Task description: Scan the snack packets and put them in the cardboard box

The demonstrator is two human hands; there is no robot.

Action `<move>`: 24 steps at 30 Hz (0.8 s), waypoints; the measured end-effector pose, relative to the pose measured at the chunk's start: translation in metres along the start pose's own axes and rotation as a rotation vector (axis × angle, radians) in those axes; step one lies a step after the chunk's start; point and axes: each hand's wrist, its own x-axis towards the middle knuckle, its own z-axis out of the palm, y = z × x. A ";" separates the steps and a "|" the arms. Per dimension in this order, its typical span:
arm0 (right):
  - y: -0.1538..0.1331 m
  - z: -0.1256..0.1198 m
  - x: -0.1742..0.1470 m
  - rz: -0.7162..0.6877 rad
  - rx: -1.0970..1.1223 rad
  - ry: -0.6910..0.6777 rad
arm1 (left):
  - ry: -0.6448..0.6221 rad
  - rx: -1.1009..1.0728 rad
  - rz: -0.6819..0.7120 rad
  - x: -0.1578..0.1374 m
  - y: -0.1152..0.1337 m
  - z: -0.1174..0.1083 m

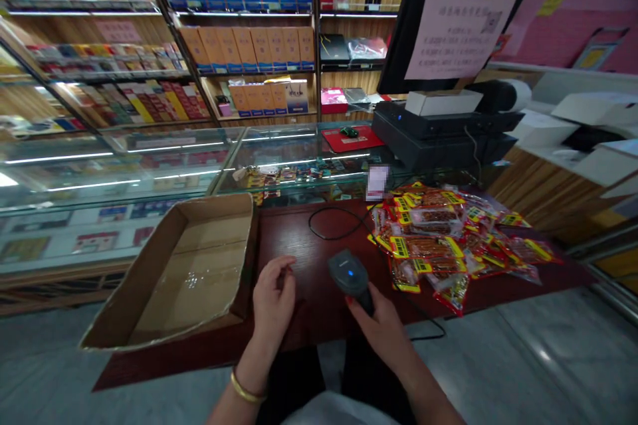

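My right hand (385, 325) is wrapped around the handle of a dark barcode scanner (349, 272), which has a blue light on its head. The scanner is over the dark red-brown table (304, 232). To its left, my left hand (274, 295) rests at the table with fingers loosely bent and thumb apart, nothing visible in it. Beside that hand is a shallow open cardboard box (199, 272) with bare inner walls and bottom. A pile of packaged snacks (428, 246), in clear, red and yellow wrappers, lies right of the scanner.
A black cable (329, 237) loops across the table. Behind stand a glass display counter (279, 146), a red mouse pad (351, 139) with a mouse, and a checkout terminal (438, 126) with a paper sign. Shelves of boxes (244, 46) and bottles line the back wall.
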 end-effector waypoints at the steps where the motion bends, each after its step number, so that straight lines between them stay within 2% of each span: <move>1: 0.008 -0.010 -0.006 0.049 0.025 0.045 | -0.045 -0.032 -0.019 -0.001 0.006 0.010; 4: 0.028 -0.028 -0.019 0.176 0.099 0.113 | -0.222 -0.157 -0.082 -0.011 0.029 0.049; 6: 0.030 -0.026 -0.022 0.186 0.120 0.131 | -0.337 -0.266 -0.140 -0.025 0.044 0.072; 8: 0.021 -0.017 -0.023 0.100 0.110 0.122 | -0.465 -0.462 -0.321 -0.040 0.054 0.086; 10: 0.005 -0.008 -0.019 -0.049 0.065 0.025 | -0.492 -0.585 -0.518 -0.051 0.057 0.088; 12: -0.009 -0.012 -0.010 -0.200 -0.030 -0.129 | -0.403 -0.606 -0.607 -0.055 0.055 0.075; 14: -0.014 -0.033 0.008 -0.304 -0.177 -0.172 | -0.320 -0.576 -0.604 -0.052 0.048 0.050; 16: -0.007 -0.067 0.032 -0.353 -0.383 -0.049 | -0.307 -0.479 -0.593 -0.046 0.041 0.018; 18: 0.010 -0.105 0.055 -0.355 -0.642 0.115 | -0.273 -0.343 -0.579 -0.041 0.035 -0.016; 19: 0.020 -0.122 0.065 -0.338 -0.772 0.151 | -0.269 -0.285 -0.584 -0.041 0.033 -0.031; 22: 0.047 -0.157 0.083 -0.283 -1.054 0.140 | -0.324 -0.161 -0.627 -0.046 0.030 -0.063; 24: 0.057 -0.167 0.085 -0.297 -1.129 0.131 | -0.355 -0.148 -0.652 -0.055 0.030 -0.070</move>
